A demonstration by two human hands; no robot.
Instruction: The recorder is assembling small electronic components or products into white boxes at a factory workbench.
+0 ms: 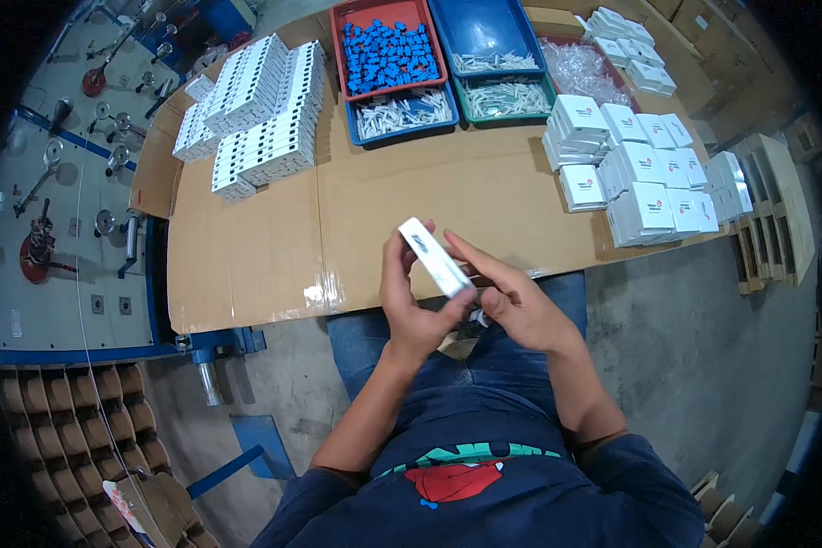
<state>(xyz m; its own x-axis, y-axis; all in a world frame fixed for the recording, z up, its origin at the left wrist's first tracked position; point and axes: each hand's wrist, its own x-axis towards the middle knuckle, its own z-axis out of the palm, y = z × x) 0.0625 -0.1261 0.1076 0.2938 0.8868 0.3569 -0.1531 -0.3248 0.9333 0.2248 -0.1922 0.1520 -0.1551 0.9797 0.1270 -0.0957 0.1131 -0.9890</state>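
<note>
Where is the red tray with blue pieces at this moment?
The red tray is at the top of the head view, slightly left of centre, between stacked white boxes on its left and a blue tray on its right.

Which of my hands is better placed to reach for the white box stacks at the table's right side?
Probably your right hand: it's nearer those white box stacks, while your left hand grips a white box. Whether the right also touches that box is unclear.
</note>
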